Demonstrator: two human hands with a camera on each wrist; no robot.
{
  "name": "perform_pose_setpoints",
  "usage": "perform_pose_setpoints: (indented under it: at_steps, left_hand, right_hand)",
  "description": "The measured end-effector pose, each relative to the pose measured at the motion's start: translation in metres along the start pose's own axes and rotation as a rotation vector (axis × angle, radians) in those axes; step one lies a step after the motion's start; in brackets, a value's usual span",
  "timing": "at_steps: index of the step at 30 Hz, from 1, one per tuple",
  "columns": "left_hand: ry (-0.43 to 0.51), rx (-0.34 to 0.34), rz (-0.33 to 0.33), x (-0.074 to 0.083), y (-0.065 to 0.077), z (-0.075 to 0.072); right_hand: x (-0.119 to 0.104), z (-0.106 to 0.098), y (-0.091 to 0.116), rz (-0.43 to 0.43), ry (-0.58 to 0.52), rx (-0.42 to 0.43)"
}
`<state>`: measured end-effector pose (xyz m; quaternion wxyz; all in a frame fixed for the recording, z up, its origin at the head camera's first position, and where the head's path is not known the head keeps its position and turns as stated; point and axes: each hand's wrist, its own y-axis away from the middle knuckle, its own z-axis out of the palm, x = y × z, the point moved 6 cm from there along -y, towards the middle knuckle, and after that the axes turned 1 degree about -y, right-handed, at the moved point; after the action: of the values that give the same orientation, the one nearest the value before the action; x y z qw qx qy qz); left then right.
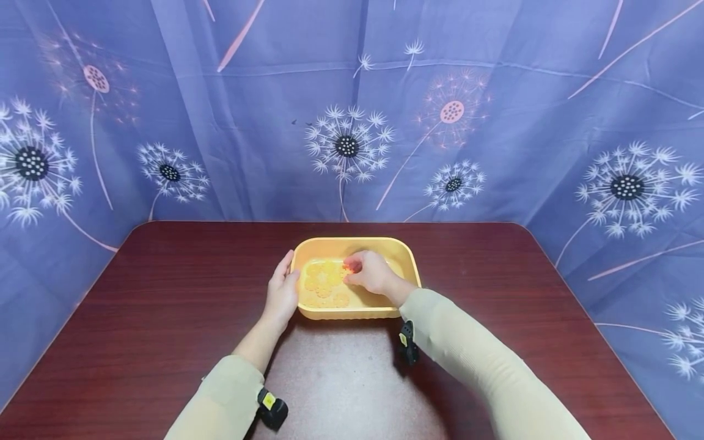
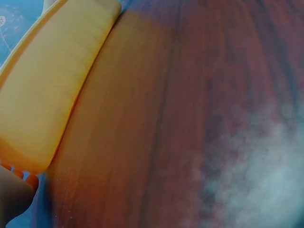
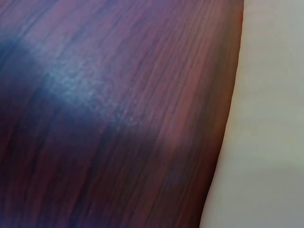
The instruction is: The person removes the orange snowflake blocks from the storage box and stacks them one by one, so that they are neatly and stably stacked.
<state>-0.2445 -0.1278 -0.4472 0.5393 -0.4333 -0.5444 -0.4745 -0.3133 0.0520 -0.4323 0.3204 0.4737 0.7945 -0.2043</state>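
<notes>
A yellow rectangular plastic tub (image 1: 357,313) stands on the table, several thin yellow-orange flower-shaped pieces (image 1: 323,280) lying flat in its left half. My left hand (image 1: 282,296) grips the tub's left end, thumb by the rim and fingers along the outer wall. In the left wrist view, fingertips (image 2: 32,181) show at the tub's lower corner. Reaching in over the right side, my right hand (image 1: 374,274) pinches a small orange-red piece (image 1: 354,267) between thumb and fingers, low over the tub's floor. Its shape is mostly hidden by the fingers.
The dark red wood-grain table (image 1: 181,293) extends on all sides of the tub, with a bright glare patch in front. A blue dandelion-print cloth (image 1: 264,134) hangs behind and at both sides. Small black cameras (image 1: 408,343) are strapped at both wrists.
</notes>
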Motion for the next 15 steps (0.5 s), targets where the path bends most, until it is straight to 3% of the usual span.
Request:
perform_pose_setpoints:
  at_steps: [7, 15]
  left_hand:
    - [-0.008, -0.001, -0.002, -0.0003, 0.0002, -0.0002]
    - [-0.006, 0.005, -0.017, -0.0005, -0.0006, -0.0008]
  right_hand:
    - [0.0005, -0.0024, 0.0005, 0.011, -0.049, 0.011]
    - [0.0054, -0.0043, 0.0012, 0.148, -0.229, 0.028]
